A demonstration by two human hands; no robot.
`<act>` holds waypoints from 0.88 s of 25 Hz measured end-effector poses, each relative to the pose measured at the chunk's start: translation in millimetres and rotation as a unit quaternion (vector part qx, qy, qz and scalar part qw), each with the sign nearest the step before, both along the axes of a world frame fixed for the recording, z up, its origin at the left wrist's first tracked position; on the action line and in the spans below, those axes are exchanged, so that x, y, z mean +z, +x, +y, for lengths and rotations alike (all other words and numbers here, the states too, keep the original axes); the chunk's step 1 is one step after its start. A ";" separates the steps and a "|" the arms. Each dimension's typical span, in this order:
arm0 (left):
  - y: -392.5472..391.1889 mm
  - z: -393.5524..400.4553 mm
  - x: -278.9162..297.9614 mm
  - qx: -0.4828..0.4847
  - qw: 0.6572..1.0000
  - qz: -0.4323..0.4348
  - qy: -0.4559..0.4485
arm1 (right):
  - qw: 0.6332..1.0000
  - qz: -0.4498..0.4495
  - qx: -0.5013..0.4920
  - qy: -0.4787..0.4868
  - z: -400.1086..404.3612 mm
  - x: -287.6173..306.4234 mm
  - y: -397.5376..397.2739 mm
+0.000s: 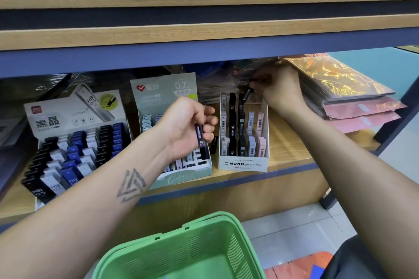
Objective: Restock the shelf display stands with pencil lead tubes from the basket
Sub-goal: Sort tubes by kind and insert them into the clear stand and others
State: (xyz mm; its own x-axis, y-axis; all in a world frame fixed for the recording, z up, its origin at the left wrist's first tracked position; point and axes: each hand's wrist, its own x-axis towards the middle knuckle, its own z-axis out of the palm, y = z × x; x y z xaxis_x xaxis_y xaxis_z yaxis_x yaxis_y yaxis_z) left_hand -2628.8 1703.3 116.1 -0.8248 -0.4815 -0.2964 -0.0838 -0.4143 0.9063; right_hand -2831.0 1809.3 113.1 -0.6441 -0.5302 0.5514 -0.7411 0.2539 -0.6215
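The fingers [260,82] of the right hand [280,90] pinch the top end of a black tube [247,93], which tilts over the back row of the white stand [243,164], its lower end at or just inside a slot there; whether it is seated yet I cannot tell. The fingers [207,120] of the left hand [186,124] are curled round a few dark tubes [201,140], held in front of the green stand [179,176] and waiting their turn. Outward from there, the white stand holds black, grey and pink tubes in 2 tiers, with some room seemingly left in its back columns. The green stand shows tubes too, partly hidden by the left hand. The grey stand [74,111] at the left looks well filled with black, white and blue tubes. All 3 sit on the wooden shelf [285,147]. Below, the green basket [229,229] shows little inside in the part that is visible, so I judge the restocking well along, with the tubes in hand among the last.
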 end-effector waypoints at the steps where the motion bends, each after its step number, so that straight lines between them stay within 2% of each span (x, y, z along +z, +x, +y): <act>1: -0.6 0.9 -0.3 0.000 1.000 0.004 -0.003 | 1.000 0.018 -0.006 0.017 -2.9 -2.3 0.4; 4: -2.2 1.0 -1.7 0.004 1.000 0.009 -0.024 | 0.997 0.053 -0.017 0.054 -8.5 -7.5 0.6; 8: -2.1 -1.9 -3.0 -0.013 0.999 0.021 -0.037 | 0.994 0.055 -0.019 0.091 -12.8 -14.6 -0.4; 14: 1.1 -0.9 -2.5 -0.030 0.997 0.070 0.013 | 0.988 0.052 -0.027 0.144 -18.9 -24.3 -1.8; 19: 3.4 -1.6 0.1 -0.015 0.994 0.101 0.031 | 0.979 0.120 -0.033 0.162 -11.7 -16.9 9.4; 20: 4.3 -1.4 0.7 -0.010 0.994 0.107 0.033 | 0.985 0.101 -0.015 0.139 -8.3 -12.8 15.7; 21: 4.9 -1.4 1.4 -0.002 0.993 0.115 0.036 | 0.993 0.036 0.027 0.109 -4.6 -7.9 24.0; 22: 4.9 -1.8 1.8 0.011 0.991 0.127 0.039 | 0.989 -0.076 0.096 0.087 -0.1 -2.8 34.7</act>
State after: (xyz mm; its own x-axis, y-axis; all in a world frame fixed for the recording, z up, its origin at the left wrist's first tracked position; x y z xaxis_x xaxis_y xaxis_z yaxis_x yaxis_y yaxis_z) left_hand -2623.9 1701.5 117.9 -0.8670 -0.4842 -0.1178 0.1524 -0.4828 0.8624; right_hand -2796.3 1809.2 110.2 -0.5907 -0.7287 0.3466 -0.6878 0.2301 -0.6884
